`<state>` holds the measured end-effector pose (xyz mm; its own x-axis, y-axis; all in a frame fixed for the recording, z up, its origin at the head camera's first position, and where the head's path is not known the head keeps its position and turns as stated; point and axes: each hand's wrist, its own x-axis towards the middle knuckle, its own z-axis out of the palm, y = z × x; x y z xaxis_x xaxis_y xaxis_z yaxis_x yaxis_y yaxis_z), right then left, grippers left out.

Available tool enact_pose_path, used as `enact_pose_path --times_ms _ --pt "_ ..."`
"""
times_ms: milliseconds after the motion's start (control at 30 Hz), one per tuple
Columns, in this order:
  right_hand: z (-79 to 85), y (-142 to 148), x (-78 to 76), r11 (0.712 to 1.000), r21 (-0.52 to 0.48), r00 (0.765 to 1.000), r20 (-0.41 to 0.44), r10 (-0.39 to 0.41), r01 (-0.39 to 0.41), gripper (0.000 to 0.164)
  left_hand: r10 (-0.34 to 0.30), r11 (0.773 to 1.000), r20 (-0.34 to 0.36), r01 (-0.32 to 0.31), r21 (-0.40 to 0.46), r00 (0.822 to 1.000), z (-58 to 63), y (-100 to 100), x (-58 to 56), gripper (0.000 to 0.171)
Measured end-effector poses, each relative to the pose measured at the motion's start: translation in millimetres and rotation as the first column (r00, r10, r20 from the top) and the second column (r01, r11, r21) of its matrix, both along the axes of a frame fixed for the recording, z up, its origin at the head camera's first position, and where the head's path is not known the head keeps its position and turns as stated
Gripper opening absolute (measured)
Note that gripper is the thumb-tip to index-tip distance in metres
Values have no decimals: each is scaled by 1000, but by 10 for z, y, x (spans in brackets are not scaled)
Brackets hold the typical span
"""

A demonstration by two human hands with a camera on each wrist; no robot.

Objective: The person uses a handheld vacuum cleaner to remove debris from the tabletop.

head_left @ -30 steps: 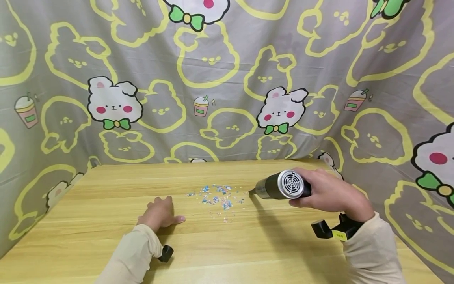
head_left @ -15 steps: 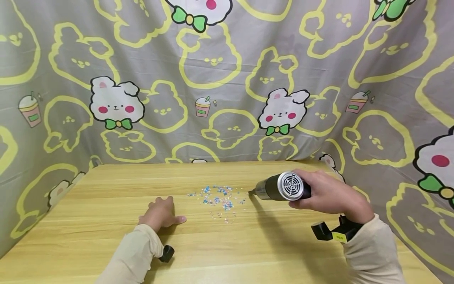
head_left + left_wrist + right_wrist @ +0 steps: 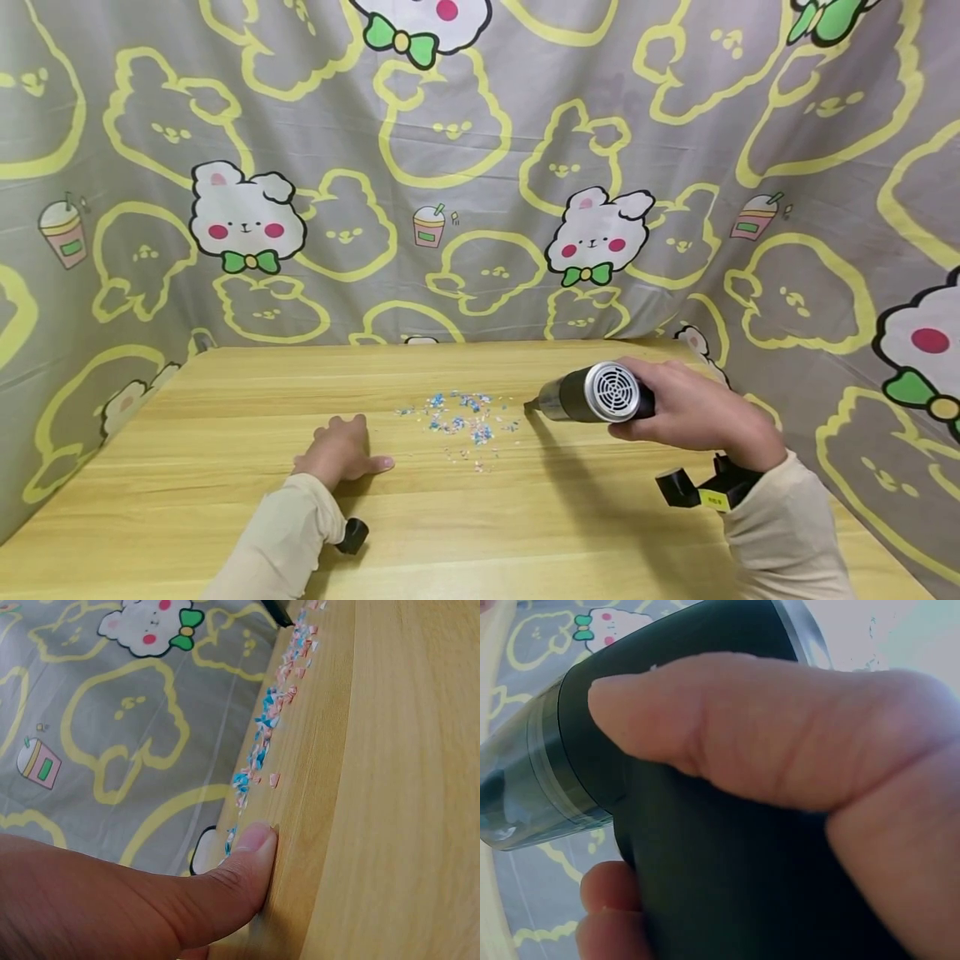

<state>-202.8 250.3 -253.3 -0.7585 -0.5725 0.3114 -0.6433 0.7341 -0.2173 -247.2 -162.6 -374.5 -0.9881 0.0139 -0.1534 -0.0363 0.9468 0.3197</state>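
In the clear plastic chamber (image 3: 526, 761) of a black handheld vacuum cleaner with silver round vent (image 3: 581, 394), a dark part is seen; whether scraps are inside cannot be told. Its handle is firmly gripped by the right hand (image 3: 693, 408), with the thumb laid along the body. The black nozzle (image 3: 532, 406) is pointed downward, just beside small blue, pink and white scraps (image 3: 482, 433), scattered on the yellowish wooden table (image 3: 450, 533). Nothing is held by the left hand (image 3: 337, 450), which is rested on the table, its thumb stretched towards the scraps.
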Motion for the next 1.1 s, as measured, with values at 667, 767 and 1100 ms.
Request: enact_pose_path --times_ms 667,767,1100 --pt "-56 -48 -82 1000 -4 999 48 -3 4 51 1 1000 -6 -1 -3 1000 -12 -2 1 90" --pt "-55 -52 -83 1000 -8 998 56 -5 6 51 -4 1000 -8 4 -6 1000 -12 -2 1 90" --pt "-74 -70 -97 1000 -15 999 51 0 1 52 -15 1000 -9 14 -16 1000 -22 -7 -8 90"
